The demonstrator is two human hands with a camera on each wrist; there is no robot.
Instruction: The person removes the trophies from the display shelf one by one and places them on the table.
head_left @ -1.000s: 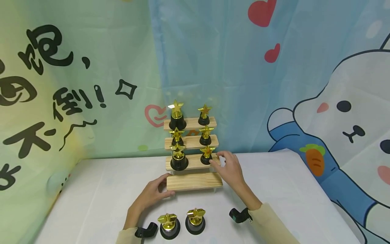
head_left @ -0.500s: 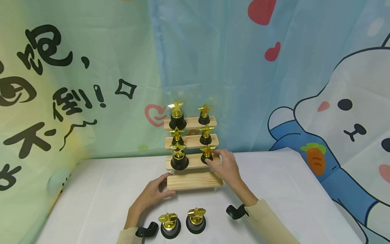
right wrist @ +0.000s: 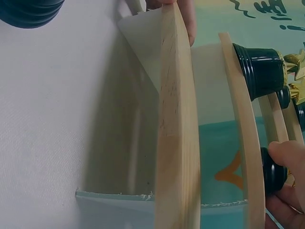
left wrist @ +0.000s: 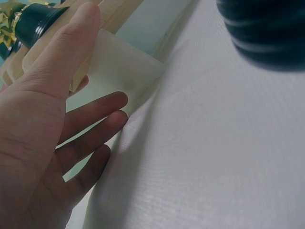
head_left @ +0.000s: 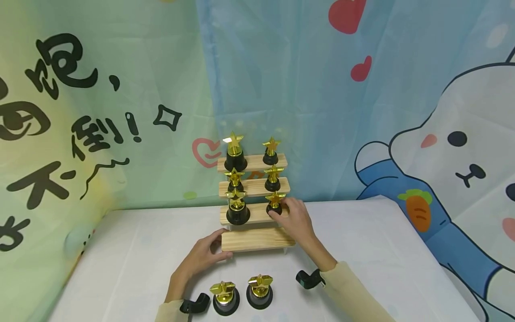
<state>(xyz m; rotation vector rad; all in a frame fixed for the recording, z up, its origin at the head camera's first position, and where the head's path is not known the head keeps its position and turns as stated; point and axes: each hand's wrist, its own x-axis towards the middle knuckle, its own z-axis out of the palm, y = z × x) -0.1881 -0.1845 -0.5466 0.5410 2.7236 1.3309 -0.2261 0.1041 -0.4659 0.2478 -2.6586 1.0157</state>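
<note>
A tiered wooden display stand [head_left: 257, 240] holds star trophies in pairs on its upper three shelves. My left hand [head_left: 203, 254] holds the left end of the lowest board, thumb on the front edge; the left wrist view shows the other fingers spread beside the clear side panel [left wrist: 121, 62]. At the right of the third shelf down, my right hand [head_left: 298, 219] pinches the black base of a small gold star trophy [head_left: 275, 200]. In the right wrist view, the thumb lies over that base [right wrist: 271, 171] and the fingers curl beneath it. A larger trophy [head_left: 238, 212] stands left on the same shelf.
Two more star trophies [head_left: 225, 298] [head_left: 259, 292] stand on the white tablecloth [head_left: 132, 259] in front of the stand, between my forearms. A printed cloth backdrop [head_left: 257, 89] hangs close behind the stand.
My right hand has moved slightly left, its thumb coming across the front of the small trophy's base. My left hand stays at the lowest board's end.
</note>
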